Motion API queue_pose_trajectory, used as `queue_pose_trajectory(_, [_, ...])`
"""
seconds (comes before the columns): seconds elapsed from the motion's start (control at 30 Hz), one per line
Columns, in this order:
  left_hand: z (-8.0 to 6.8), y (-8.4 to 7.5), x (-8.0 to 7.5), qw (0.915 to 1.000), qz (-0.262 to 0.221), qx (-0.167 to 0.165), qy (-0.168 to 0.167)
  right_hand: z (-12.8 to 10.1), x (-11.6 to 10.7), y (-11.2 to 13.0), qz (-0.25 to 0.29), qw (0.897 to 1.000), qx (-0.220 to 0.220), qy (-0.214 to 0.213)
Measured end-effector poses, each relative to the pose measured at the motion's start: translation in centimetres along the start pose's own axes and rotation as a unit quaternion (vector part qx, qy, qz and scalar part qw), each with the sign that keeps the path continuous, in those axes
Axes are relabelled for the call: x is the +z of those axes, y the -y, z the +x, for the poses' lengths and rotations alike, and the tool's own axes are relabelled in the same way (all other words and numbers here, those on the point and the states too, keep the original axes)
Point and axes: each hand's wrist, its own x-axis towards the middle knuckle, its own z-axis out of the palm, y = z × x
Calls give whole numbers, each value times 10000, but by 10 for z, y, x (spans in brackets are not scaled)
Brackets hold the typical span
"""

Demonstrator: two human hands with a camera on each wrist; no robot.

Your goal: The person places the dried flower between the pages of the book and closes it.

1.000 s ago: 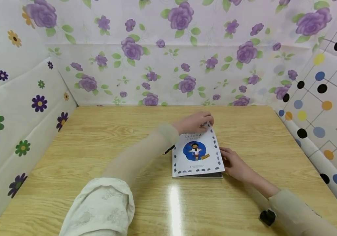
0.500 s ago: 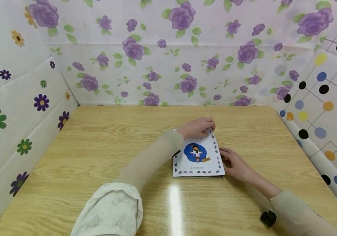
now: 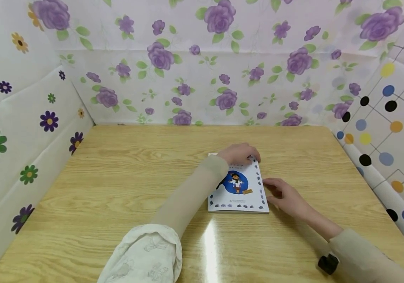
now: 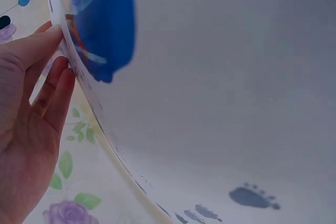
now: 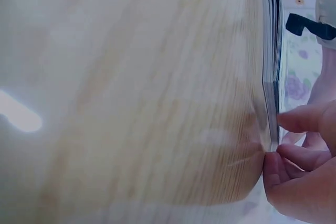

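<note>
A thin white book (image 3: pixel 238 202) lies on the wooden table, its cover bearing a cartoon child on a blue patch and a footprint border. My left hand (image 3: pixel 240 154) reaches across it and holds its far right corner. In the left wrist view, the thumb and fingers (image 4: pixel 63 77) of that hand meet at the cover's edge. Beside the right edge is my right hand (image 3: pixel 288 198), fingers loosely bent. Its fingertips touch the book's side near a corner in the right wrist view, where the page edges (image 5: pixel 272 40) show. The left forearm hides part of the cover.
The wooden table (image 3: pixel 124 173) extends around the book, with a bright glare strip in front. Flower-patterned sheeting (image 3: pixel 187 67) stands behind, and dotted sheeting (image 3: pixel 382 137) on the right. A small black device (image 3: pixel 328 264) is at the right sleeve.
The book's front cover, lifted a little one second ago, has come down flat. My left hand has moved slightly down and right with it. The right hand has stayed nearly in place.
</note>
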Motion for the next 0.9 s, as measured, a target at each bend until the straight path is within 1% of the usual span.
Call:
queue_pose_trajectory(0.1, [-1,-3,-2,9999,-37,-142,78,-3,0,2,69,10000,23,61])
queue_pose_trajectory(0.33, [0,-1,1,9994,-59,-294,177,-10,-1,4,-191,9983,-437,343])
queue_pose_trajectory(0.6, [-4,-3,0,9993,-125,-304,169,-12,-2,5,-304,9968,-588,438])
queue_pose_trajectory(0.9, [-3,-2,2,9994,-90,-317,133,-11,-3,5,-337,9962,-704,399])
